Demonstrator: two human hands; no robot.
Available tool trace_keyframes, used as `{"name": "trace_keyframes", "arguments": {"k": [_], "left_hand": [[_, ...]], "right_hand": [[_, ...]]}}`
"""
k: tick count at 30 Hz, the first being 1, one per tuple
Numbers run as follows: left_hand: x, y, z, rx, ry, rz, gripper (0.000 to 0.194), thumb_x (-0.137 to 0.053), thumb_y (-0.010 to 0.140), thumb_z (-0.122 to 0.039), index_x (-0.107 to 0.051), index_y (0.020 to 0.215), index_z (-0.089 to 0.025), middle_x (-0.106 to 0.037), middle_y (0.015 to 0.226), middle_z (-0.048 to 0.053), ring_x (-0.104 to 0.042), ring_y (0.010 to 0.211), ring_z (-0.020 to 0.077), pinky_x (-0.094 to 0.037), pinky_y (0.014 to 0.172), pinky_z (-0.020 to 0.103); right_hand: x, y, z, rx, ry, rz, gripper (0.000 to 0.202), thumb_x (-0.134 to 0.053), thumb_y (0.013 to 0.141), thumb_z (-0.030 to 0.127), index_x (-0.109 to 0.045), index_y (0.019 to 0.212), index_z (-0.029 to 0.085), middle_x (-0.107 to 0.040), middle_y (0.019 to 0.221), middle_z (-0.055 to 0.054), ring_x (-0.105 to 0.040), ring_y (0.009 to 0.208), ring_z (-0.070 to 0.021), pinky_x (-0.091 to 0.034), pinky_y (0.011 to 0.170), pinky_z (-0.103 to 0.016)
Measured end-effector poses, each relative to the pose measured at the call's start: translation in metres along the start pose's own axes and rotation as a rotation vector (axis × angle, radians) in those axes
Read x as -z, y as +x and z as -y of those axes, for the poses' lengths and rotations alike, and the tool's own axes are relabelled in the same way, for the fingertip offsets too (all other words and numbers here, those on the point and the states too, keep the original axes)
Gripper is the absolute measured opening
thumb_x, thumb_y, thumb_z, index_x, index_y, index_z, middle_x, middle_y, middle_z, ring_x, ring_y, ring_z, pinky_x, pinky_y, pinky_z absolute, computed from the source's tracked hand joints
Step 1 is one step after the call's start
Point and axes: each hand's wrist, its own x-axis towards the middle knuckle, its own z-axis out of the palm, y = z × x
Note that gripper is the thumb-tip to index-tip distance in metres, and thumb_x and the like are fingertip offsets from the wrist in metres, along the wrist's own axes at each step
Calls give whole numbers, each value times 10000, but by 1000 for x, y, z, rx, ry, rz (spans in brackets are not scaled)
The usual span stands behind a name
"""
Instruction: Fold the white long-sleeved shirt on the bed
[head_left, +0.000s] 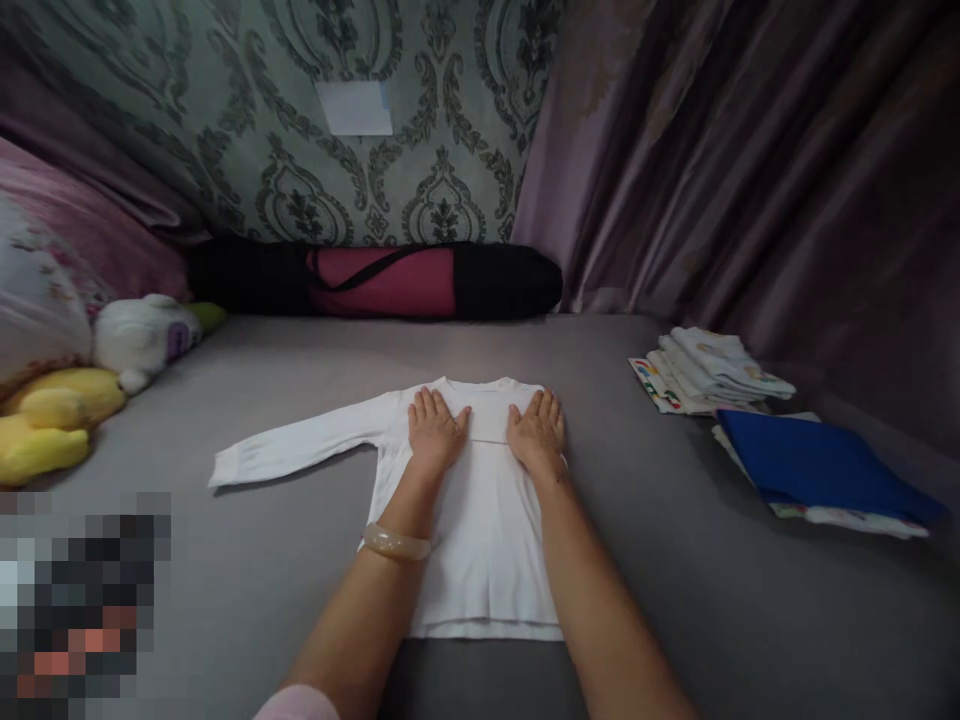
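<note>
Hands: left hand [433, 428], right hand [536, 430] flat on one white shirt [480, 520].

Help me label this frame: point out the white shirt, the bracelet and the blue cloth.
white shirt [484, 540], head view, on its lower body panel.
bracelet [396, 543], head view, on the band at the left wrist.
blue cloth [814, 462], head view, on its top face.

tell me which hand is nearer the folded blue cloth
Right. The right hand lies flat on the white shirt, on the side toward the blue cloth; the left hand lies farther away across the shirt's chest.
</note>
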Motion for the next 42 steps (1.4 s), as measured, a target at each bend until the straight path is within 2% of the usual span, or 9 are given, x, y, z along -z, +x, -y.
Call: {"name": "trace_keyframes", "arguments": {"k": [12,17,21,26,30,33,35,38,42], "left_hand": [[-7,10,15,137,-47,-167,633,-187,964,-382,-354,1432,11,-344,1504,186,-259,1415,313,-185,1154,472],[-5,12,16,151,-115,-166,592,-200,961,-340,-389,1418,-15,-367,1497,171,-278,1407,301,-202,1150,452],[-3,16,22,132,-164,-162,539,-234,940,-257,-420,1399,-43,-379,1488,178,-304,1397,289,-234,1137,447],[14,21,33,60,-293,-44,478,-382,857,-128,-509,1316,-84,-452,1423,210,-378,1355,292,-314,1088,459],[39,20,67,-41,-382,18,411,-442,884,-204,-549,1275,-140,-639,1215,126,-610,1096,207,-465,929,302],[54,12,114,-1,-403,-74,437,-431,906,-266,-516,1308,-117,-628,1224,132,-624,1050,208,-471,911,298],[61,3,148,150,-314,-176,421,-455,891,-265,-545,1266,-95,-603,1249,169,-574,1138,248,-436,965,333],[64,-13,187,507,-178,-218,413,-489,870,-325,-589,1183,-75,-579,1230,241,-520,1178,355,-434,941,436],[58,-28,205,693,-114,-293,425,-510,840,-346,-599,1116,-36,-533,1230,278,-480,1169,388,-424,917,458]], "right_hand": [[-1,12,-21,-158,-22,-83,580,-330,998,348,-358,1426,-43,-285,1484,-218,-238,1368,-305,-215,1107,-425],[1,14,-23,-159,5,-73,566,-336,986,330,-379,1414,-38,-317,1470,-211,-254,1359,-304,-234,1100,-424],[7,18,-24,-167,49,18,584,-318,987,329,-331,1436,-45,-286,1485,-214,-243,1365,-307,-216,1111,-438],[19,28,-36,-113,88,123,584,-427,956,338,-376,1425,-7,-316,1465,-223,-305,1340,-310,-277,1085,-423],[33,34,-52,-32,119,168,494,-564,895,300,-537,1338,82,-494,1344,-180,-465,1235,-268,-370,1011,-309],[43,38,-62,3,129,182,393,-584,878,249,-624,1243,110,-607,1196,-157,-566,1116,-240,-421,923,-269],[47,40,-64,7,127,170,380,-556,903,244,-621,1237,77,-620,1162,-176,-577,1104,-248,-431,893,-268],[49,42,-52,16,122,125,405,-482,950,226,-555,1307,50,-579,1228,-206,-547,1153,-255,-419,906,-271],[40,31,-5,248,126,42,408,-393,970,147,-498,1358,79,-524,1323,-153,-489,1212,-210,-340,1010,-246]]}}
